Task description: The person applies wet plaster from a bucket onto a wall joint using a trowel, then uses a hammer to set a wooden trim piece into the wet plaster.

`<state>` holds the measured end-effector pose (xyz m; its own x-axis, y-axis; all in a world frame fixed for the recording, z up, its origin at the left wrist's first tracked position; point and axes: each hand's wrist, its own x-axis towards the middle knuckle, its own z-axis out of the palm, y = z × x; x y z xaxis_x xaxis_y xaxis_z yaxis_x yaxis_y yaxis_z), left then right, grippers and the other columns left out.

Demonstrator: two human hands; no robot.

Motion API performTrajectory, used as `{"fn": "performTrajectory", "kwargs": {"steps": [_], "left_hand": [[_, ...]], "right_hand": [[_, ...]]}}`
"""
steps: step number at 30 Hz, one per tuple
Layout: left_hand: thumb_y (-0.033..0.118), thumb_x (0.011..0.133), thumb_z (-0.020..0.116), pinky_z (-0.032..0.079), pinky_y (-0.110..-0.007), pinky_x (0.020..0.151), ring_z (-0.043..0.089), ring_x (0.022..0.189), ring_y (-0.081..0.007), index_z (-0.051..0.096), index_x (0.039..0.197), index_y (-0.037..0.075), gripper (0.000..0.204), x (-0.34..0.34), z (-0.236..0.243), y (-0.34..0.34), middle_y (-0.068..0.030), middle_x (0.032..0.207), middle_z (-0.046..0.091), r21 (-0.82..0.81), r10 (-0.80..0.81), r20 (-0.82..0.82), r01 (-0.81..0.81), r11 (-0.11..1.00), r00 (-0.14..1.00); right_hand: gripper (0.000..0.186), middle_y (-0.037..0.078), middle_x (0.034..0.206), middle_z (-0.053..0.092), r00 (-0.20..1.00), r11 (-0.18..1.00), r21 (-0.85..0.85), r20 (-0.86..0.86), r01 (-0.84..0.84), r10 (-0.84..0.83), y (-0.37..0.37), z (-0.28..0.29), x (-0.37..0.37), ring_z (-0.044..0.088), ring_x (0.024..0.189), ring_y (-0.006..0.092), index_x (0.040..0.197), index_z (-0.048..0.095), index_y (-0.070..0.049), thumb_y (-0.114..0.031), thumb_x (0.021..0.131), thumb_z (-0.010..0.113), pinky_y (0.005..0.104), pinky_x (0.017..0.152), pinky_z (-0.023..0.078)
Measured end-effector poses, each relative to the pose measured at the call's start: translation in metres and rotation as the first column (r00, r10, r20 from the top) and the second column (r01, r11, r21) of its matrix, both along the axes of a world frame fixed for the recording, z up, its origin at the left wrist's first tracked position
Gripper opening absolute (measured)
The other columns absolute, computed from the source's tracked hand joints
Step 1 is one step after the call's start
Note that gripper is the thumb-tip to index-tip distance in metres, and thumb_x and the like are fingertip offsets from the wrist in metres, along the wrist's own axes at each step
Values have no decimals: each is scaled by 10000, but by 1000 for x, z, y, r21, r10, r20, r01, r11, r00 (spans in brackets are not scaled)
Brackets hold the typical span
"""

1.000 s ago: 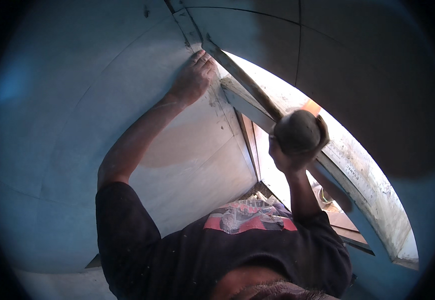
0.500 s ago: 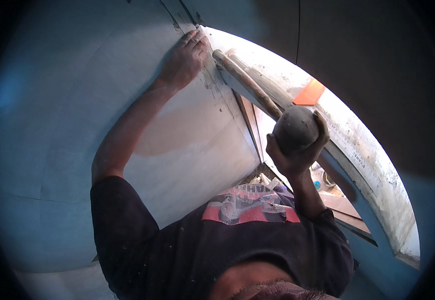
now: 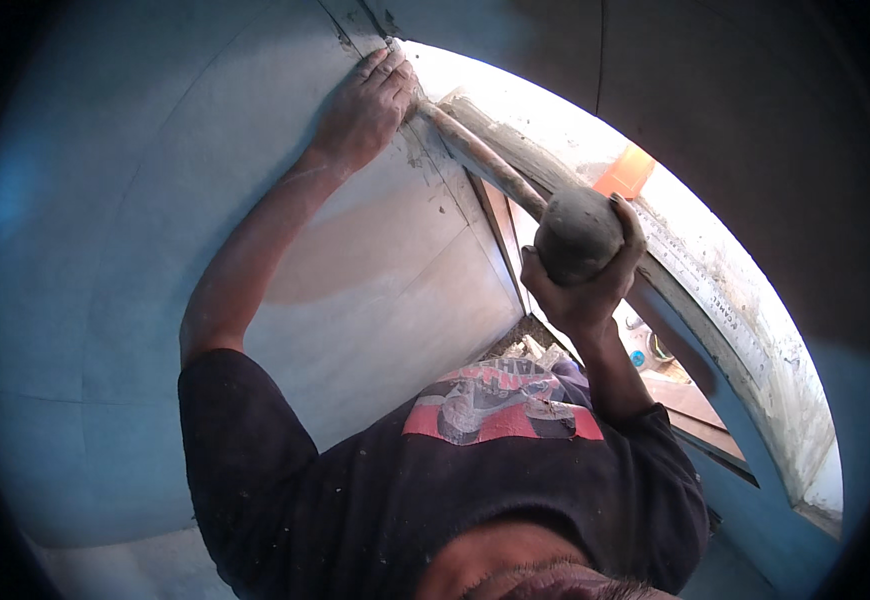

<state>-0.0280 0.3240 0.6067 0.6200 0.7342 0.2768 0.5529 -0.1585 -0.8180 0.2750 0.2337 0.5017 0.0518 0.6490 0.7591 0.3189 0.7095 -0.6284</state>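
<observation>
Up on the pale wall panel (image 3: pixel 375 260), my left hand (image 3: pixel 365 110) lies with its fingers stretched against the corner, beside a dark joint line. Its fingertips rest at the bright edge of the opening. My right hand (image 3: pixel 595 290) grips the rounded grey head of what looks like a mallet (image 3: pixel 580 235) from below. A worn, round wooden handle (image 3: pixel 485 155) runs from behind that head up to the left, and its far end comes close to the heel of my left hand.
A bright, smeared ledge (image 3: pixel 735 290) curves down the right side, with an orange piece (image 3: pixel 625 170) on it. Rubble (image 3: pixel 530 350) and a small blue round thing (image 3: pixel 638 358) show below through the opening. Dark panelling (image 3: pixel 745 130) spans the upper right.
My right hand and the mallet have moved up and slightly left, bringing the handle's end nearer my left hand. The left hand keeps its place on the wall.
</observation>
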Motion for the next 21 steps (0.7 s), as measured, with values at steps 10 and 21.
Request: {"fn": "performTrajectory", "kwargs": {"steps": [10, 21], "left_hand": [[146, 947, 499, 281, -365, 1201, 456, 1352, -224, 607, 1261, 1, 362, 0, 2, 0, -112, 1318, 593, -10, 15, 4, -14, 1000, 1000], [190, 976, 477, 254, -370, 1214, 399, 1398, -245, 568, 1307, -21, 402, 2, 4, -8, -127, 1400, 530, 22, -3, -42, 4, 1000, 999]], "right_hand": [[928, 213, 1177, 535, 989, 999, -5, -143, -32, 31, 3, -2, -9, 609, 1048, 313, 1389, 338, -14, -196, 630, 840, 418, 903, 503], [897, 209, 1180, 516, 986, 995, -64, -156, -72, 61, 3, 8, -7, 591, 1059, 311, 1376, 326, 0, -152, 640, 815, 419, 920, 485]]}}
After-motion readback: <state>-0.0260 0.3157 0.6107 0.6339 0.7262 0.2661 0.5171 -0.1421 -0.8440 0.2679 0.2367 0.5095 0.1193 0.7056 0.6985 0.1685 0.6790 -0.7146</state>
